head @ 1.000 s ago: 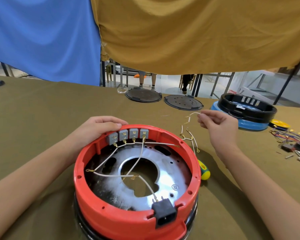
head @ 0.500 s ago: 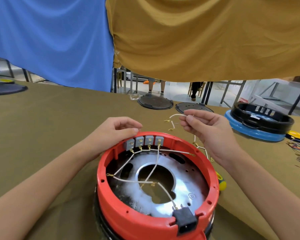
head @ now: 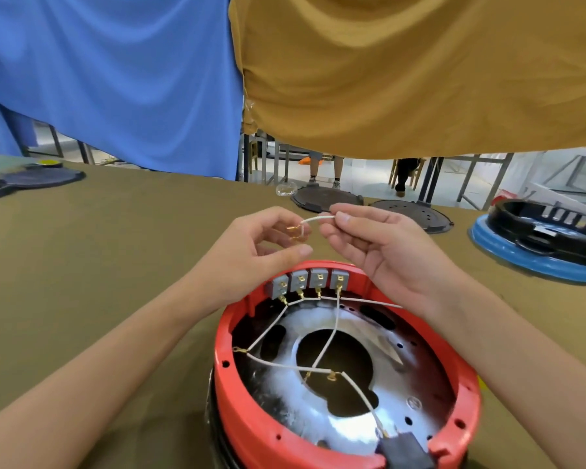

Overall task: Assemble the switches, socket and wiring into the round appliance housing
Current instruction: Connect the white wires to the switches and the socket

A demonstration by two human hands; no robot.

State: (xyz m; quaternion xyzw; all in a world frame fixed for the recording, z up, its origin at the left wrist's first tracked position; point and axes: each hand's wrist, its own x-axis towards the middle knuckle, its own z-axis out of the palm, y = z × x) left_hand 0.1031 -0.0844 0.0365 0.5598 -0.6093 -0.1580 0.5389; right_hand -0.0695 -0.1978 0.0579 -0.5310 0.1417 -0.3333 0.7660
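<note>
The red round housing [head: 224,384] stands low in the middle of the head view, open side up, with a shiny metal plate [head: 349,429] inside. Several grey switches [head: 301,280] sit in a row on its far wall. A black socket [head: 405,451] is set in the near rim. White wires [head: 329,336] run from the switches across the plate to the socket. Above the far rim my right hand [head: 379,245] pinches a loose white wire [head: 318,219] between thumb and forefinger. My left hand [head: 251,245] curls round that wire's bent end, where brass terminals [head: 293,233] hang.
Two black discs [head: 329,198] [head: 413,214] lie at the table's far edge, with a small clear bag [head: 286,190] beside them. A black-and-blue housing [head: 538,252] stands at the right. Dark covers [head: 38,177] lie far left. Blue and mustard cloths hang behind.
My left hand has lifted off the housing's far rim and come up to the loose wire's end. My right hand has carried that wire leftward, over the switches.
</note>
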